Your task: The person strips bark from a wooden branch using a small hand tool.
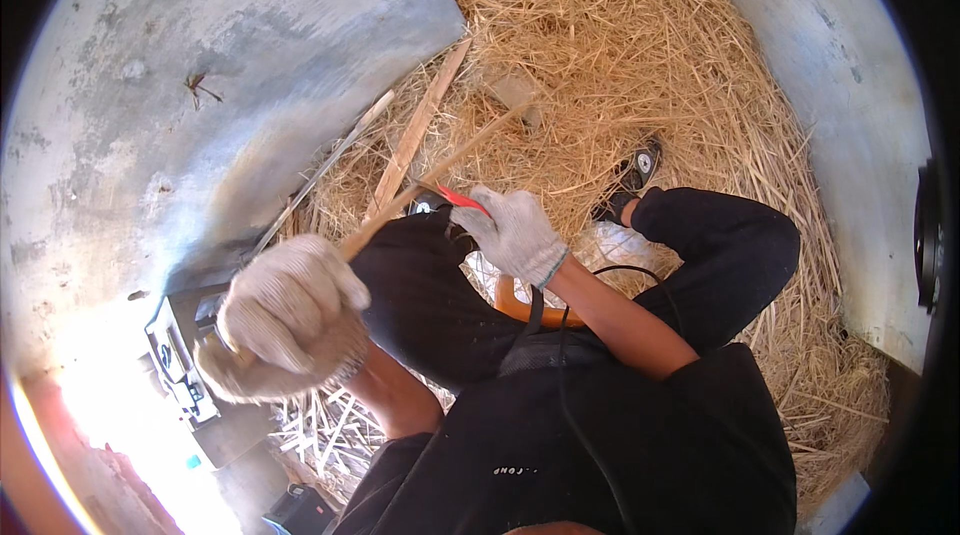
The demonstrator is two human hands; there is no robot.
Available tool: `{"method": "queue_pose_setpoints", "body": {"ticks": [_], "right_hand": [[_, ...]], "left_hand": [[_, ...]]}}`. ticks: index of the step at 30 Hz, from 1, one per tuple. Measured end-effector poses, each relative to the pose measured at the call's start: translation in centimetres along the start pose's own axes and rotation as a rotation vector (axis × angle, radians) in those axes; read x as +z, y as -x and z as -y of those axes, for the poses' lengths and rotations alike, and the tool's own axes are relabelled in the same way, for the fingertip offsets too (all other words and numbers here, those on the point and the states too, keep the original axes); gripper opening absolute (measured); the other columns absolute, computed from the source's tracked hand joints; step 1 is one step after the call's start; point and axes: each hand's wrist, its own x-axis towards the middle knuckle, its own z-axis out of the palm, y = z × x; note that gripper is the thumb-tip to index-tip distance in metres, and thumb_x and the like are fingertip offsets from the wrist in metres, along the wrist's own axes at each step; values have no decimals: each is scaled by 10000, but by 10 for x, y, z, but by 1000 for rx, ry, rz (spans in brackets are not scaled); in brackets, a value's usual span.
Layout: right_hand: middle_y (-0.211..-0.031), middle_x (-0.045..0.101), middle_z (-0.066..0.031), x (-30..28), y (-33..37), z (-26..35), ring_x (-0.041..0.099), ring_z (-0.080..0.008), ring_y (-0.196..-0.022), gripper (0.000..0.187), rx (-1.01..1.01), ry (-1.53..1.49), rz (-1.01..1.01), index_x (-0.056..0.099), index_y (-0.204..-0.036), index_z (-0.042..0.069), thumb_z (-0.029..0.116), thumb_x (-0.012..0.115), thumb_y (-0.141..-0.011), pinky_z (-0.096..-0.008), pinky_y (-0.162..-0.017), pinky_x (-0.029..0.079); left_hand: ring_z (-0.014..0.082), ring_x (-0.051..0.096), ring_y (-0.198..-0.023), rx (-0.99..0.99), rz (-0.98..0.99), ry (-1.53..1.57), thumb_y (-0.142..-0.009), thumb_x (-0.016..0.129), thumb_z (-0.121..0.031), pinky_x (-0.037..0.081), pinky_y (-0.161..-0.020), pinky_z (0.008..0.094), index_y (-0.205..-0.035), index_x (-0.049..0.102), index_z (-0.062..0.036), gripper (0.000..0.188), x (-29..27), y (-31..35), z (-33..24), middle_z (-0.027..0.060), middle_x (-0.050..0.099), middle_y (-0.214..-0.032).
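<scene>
My left hand, in a whitish knitted work glove, is closed around the lower end of a long, thin strip of pale wood or bamboo. From the fist the strip slants up and to the right over the straw. My right hand, gloved alike, grips the red handle of a knife. The short blade lies against the strip, a little beyond my left knee. Most of the handle is hidden inside the right glove.
Straw and shavings cover the floor. A wooden plank lies left of the strip. Grey walls rise on both sides. Between my legs shows part of an orange-yellow seat. A black case sits at the lower left.
</scene>
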Motion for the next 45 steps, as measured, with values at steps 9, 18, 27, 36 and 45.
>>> {"method": "queue_pose_setpoints", "body": {"ticks": [9,18,27,36,45], "right_hand": [[-643,641,-210,13,6,57,666,-422,-629,447,53,-39,-41,664,-943,65,490,551,-1022,-502,-560,516],[-659,614,-267,-19,9,15,661,-460,-684,586,295,112,-29,661,-916,-16,523,477,-1054,-495,-587,494],[-840,681,-307,-27,4,-56,676,-475,-857,646,575,235,108,691,-971,-38,554,446,-1047,-478,-728,527],[-824,664,-330,-25,15,16,669,-511,-816,623,364,-9,119,688,-1081,-12,558,439,-1045,-543,-689,520],[-839,674,-311,-17,0,-71,673,-498,-860,639,492,98,-163,688,-1066,-46,534,419,-1057,-529,-775,531]], "left_hand": [[177,362,-375,11,-23,53,-1046,332,-479,429,-406,359,-552,528,-146,627,-21,8,-6,16,406,-443],[170,410,-409,18,13,17,-1033,330,-489,470,-435,353,-556,508,-155,609,5,12,-1,-4,403,-460],[161,445,-406,28,105,8,-1034,348,-472,495,-435,339,-601,545,-149,575,16,8,3,-12,445,-476],[163,476,-362,36,-23,-12,-1028,395,-533,528,-407,363,-537,555,-111,667,15,13,6,16,455,-441],[147,464,-385,67,43,-64,-1061,327,-518,532,-427,336,-625,587,-102,656,5,4,8,6,457,-468]]}}
